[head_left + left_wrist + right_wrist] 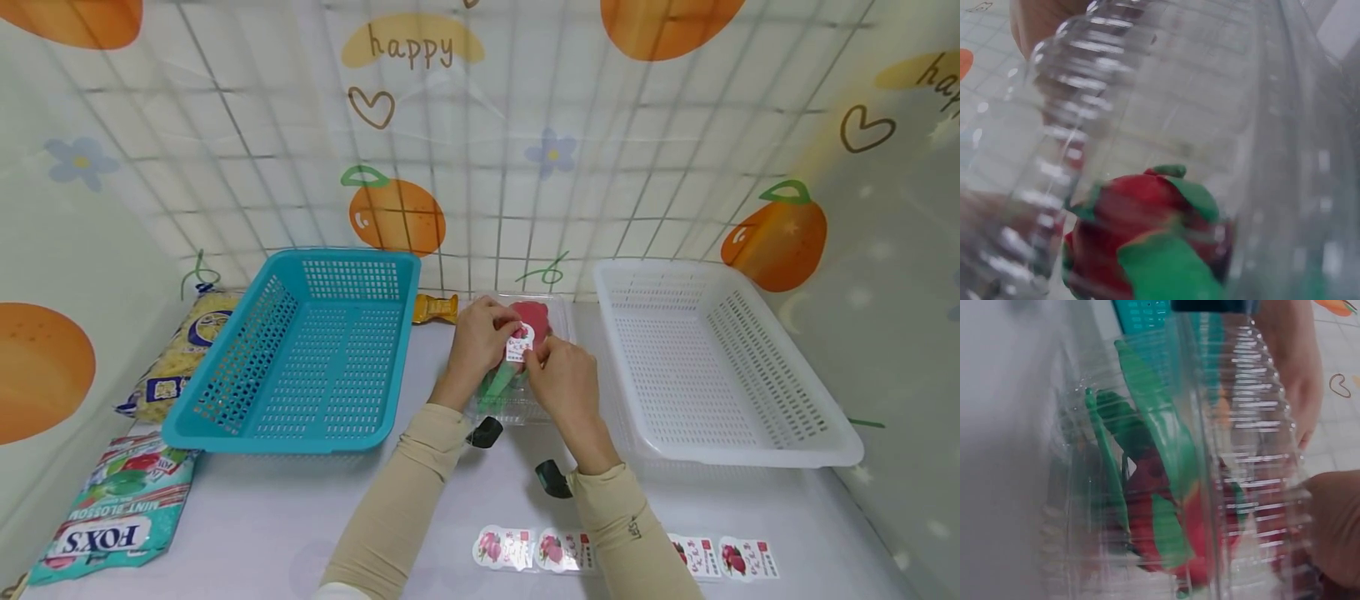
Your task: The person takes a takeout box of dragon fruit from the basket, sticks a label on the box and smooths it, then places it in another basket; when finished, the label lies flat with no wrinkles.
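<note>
The table (442, 517) carries everything, and the teal basket (322, 367) and white basket (708, 367) flank the work, one on each side. Either could get in the way if an elbow swings wide, the white one more so, since it stands just beside the box.

The clear box (561, 315) sits between them with the fruit inside. It is thin, ribbed plastic and looks light, so uneven pressing could make it slide or dent; nothing seen in these views braces it. Whether its lid is fully closed I cannot tell.

The left hand (480, 333) pinches the label by its upper part and the right hand (564, 375) pinches its lower right corner; both grips are clamped on it. If one lets go early, or they pull unevenly, the label may land skewed or crease. A sticky back could also cling to a fingertip.

The fruit (533, 314), red with green leaves, lies under the label in the head view; a hard push or a tipped box could shift it.

The spare labels (565, 550) lie in a row below the right sleeve, which could drag them.

The label (520, 343) is over the box; contact with the plastic cannot be told.
</note>
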`<state>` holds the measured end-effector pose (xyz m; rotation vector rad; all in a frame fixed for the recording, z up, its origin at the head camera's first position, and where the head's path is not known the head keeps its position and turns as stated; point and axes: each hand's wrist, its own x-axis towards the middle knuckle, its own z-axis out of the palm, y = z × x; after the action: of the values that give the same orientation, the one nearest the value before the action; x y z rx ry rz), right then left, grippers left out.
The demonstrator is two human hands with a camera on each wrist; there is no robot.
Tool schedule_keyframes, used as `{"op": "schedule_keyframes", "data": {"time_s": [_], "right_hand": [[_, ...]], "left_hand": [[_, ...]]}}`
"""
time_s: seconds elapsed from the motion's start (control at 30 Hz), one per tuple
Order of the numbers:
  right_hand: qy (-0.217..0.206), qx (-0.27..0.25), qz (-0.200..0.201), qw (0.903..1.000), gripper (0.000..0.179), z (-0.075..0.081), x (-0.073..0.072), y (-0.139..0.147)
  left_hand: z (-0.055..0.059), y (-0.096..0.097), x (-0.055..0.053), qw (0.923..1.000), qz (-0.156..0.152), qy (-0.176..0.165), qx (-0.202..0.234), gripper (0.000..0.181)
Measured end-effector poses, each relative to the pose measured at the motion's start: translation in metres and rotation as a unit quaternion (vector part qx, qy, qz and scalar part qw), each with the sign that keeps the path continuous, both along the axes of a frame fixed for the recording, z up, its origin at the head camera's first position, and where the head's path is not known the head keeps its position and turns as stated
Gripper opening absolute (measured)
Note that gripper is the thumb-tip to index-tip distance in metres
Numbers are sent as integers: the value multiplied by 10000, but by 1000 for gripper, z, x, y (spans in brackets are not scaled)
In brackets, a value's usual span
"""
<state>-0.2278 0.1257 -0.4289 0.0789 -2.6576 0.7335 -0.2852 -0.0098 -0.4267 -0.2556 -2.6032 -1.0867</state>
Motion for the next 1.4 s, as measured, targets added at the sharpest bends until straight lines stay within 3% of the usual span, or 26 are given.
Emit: {"op": "schedule_keyframes", "data": {"time_s": [0.33, 0.6, 0.97, 1.17, 1.3, 1.4], "right_hand": [[71, 14, 32, 10000, 27, -1, -1, 1], [74, 56, 83, 9999, 27, -1, -1, 2], [0, -41, 90, 10000, 26, -1, -1, 3], [142, -1055, -1, 9943, 24, -4, -4, 8], [437, -1811, -119, 9824, 18, -9, -9, 15], [368, -2276, -190, 9729, 23, -12, -12, 19]], "left_hand": [[-1, -2, 3, 9955, -706, -74, -627, 24], [-1, 2, 4, 9943, -630, -114, -855, 27], [1, 5, 3, 9989, -246, 9, -402, 14], [-1, -4, 2, 9993, -187, 27, 337, 17], [0, -12, 2, 9946, 28, 279, 999, 18], [-1, -19, 0, 9887, 289, 506, 1384, 18]]}}
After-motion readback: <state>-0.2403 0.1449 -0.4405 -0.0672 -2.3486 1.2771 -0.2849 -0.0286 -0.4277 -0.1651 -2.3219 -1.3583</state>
